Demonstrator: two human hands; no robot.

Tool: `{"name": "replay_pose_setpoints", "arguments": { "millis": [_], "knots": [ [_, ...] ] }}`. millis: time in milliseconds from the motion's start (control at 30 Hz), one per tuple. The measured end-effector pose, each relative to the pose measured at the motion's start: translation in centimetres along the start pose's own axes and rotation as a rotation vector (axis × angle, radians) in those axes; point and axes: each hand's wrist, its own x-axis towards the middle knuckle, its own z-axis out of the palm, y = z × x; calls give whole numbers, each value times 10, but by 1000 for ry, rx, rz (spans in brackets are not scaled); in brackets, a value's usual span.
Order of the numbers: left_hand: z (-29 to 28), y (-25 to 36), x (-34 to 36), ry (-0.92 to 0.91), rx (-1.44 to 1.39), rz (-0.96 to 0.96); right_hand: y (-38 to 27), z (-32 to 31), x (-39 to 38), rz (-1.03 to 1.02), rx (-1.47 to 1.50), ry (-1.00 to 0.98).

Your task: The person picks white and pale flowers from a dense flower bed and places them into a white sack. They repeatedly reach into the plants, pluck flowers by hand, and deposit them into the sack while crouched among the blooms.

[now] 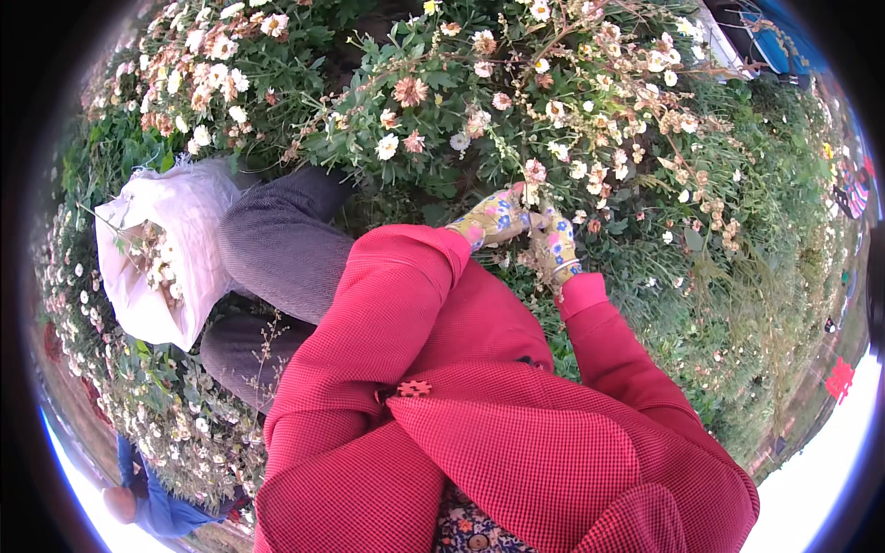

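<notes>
Both my hands are in yellowish gloves with a blue and pink flower print, close together at the edge of a flowering bush. My left hand (493, 219) reaches in from the left with its fingers closed, at the stem of a pale pink flower (534, 172) that shows just above the fingertips. My right hand (557, 241) is bent in beside it, fingers curled towards the left hand; what they hold is hidden. Brownish withered bits show below the right fingers. White and faded pink-brown blooms (410, 90) surround the hands.
A white sack (198, 207) with picked flower heads (164, 272) in its mouth stands at the left against my grey-trousered knee (286, 249). Flowering bushes fill the far side. A person in blue (161, 502) bends at the lower left. A blue object (784, 41) lies at the far right.
</notes>
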Motion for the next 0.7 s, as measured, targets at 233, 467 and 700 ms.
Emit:
{"name": "replay_pose_setpoints", "arguments": {
  "millis": [233,467,700],
  "knots": [
    [2,-117,37,597,382,178,-40,27,0,-7,295,6],
    [-77,79,-141,431,-334,-52,-192,-14,-26,-406,411,59],
    [-217,112,-362,1217,137,46,-423,62,-28,-1078,849,-49]
  ]
}}
